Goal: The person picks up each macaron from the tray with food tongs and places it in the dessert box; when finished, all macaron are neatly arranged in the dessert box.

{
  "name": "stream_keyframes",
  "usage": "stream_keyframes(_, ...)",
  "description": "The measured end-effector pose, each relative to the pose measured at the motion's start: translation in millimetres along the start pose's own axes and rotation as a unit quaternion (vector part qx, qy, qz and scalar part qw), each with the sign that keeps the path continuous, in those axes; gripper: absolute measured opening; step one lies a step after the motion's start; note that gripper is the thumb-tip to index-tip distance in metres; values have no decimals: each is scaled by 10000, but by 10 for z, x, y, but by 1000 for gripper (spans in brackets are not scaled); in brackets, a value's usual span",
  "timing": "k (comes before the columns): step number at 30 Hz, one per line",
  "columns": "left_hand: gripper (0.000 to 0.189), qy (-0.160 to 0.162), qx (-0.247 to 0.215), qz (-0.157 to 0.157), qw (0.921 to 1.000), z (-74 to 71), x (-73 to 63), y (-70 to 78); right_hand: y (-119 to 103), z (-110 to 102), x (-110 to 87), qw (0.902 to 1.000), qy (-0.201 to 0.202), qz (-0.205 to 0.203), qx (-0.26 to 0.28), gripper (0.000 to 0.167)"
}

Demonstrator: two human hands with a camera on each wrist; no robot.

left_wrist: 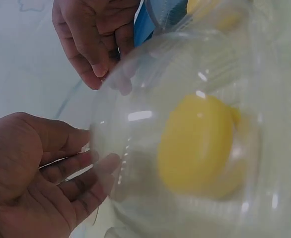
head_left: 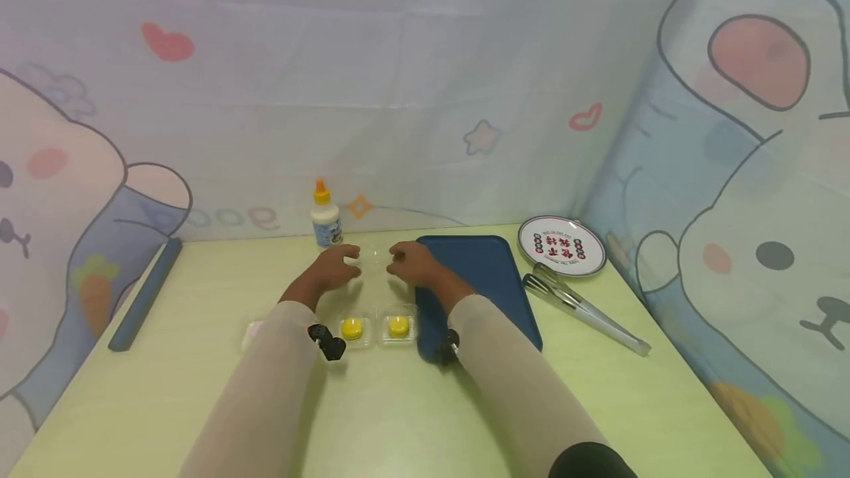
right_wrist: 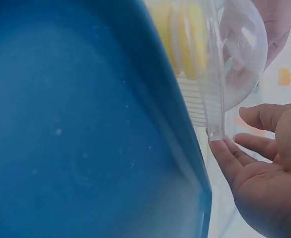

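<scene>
Both hands are at the far middle of the table with a thin clear plastic piece [head_left: 375, 257] between them, likely a box or lid. My left hand [head_left: 334, 268] pinches its left side between thumb and fingers. On its right side my right hand [head_left: 416, 264] pinches the rim, thumb above and fingers below in the right wrist view. Nearer the body stand two clear plastic boxes, the left box [head_left: 369, 341] with a yellow macaron [head_left: 352, 328] and the right box [head_left: 413, 324] with another macaron [head_left: 398, 327]. A clear domed cover overlaps the left fingertips in the left wrist view.
A dark blue tray [head_left: 474, 260] lies beneath the right forearm. Beyond it are a white plate [head_left: 561, 246] with red lettering and metal tongs [head_left: 591, 310]. A bottle [head_left: 327, 218] with an orange tip stands behind the left hand; a grey-blue bar [head_left: 146, 293] lies far left.
</scene>
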State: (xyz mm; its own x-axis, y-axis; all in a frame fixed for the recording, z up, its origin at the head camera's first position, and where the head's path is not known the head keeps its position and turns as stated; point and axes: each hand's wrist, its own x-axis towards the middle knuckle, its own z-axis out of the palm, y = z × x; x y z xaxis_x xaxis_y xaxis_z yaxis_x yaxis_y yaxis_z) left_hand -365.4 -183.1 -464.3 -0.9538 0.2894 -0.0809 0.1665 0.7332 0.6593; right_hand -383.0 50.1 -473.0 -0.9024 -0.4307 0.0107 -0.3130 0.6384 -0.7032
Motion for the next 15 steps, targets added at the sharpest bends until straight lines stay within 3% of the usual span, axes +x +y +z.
stream_keyframes(7,46,403,-99,202,9989,8,-97,-5,-17,-12,-88,9971,-193,-89,724,40)
stream_keyframes(15,33,747,-670,298,9945,-40,-213,12,-8,-13,-119,9913,-179,-281,1270,21)
